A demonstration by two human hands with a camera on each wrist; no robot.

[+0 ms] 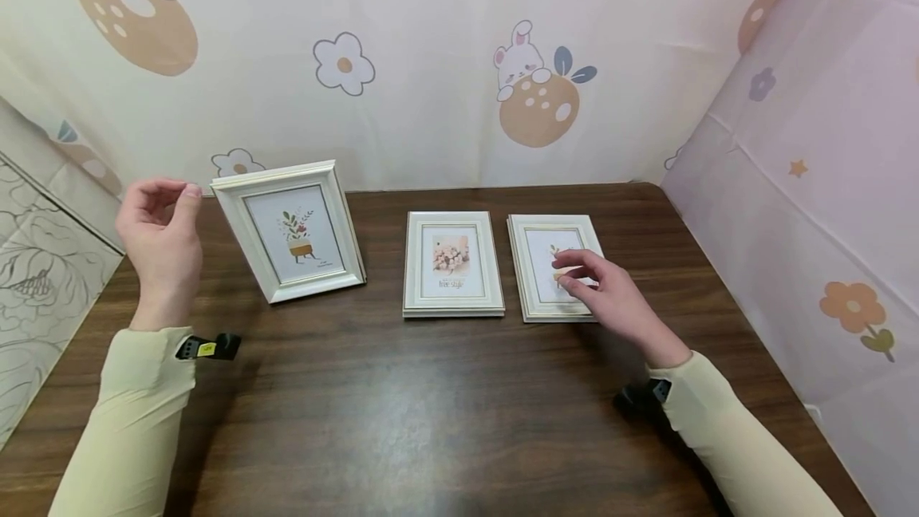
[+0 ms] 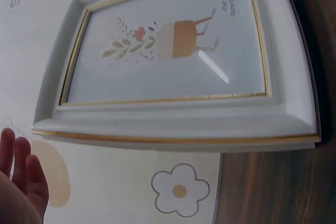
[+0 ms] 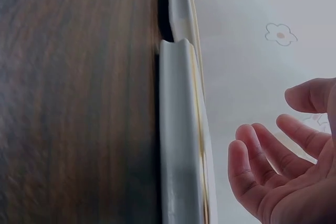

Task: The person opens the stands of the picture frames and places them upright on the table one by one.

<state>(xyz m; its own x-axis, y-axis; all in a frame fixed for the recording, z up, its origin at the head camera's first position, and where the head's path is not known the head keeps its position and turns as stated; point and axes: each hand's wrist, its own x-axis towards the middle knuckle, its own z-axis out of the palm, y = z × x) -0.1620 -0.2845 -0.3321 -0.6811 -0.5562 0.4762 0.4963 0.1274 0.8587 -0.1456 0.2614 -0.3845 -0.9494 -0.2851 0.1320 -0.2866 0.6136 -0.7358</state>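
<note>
On the left a white picture frame (image 1: 346,242) with a plant drawing stands upright on the table, leaning slightly. My left hand (image 1: 159,230) is raised beside its upper left corner, loosely bent and holding nothing; the left wrist view shows a gap between the fingers (image 2: 21,161) and the frame. Over the third white picture frame (image 1: 527,294), which lies flat and is partly covered by the hand, hovers my right hand (image 1: 610,297). Its bent fingers (image 3: 273,153) hold nothing in the right wrist view. Between these two lies another white picture frame (image 1: 454,309) with a flower picture.
The dark wooden table (image 1: 402,413) carries all three frames. Behind it hangs a pale curtain (image 1: 431,134) printed with rabbits and flowers, and a similar cloth (image 1: 811,206) closes the right side.
</note>
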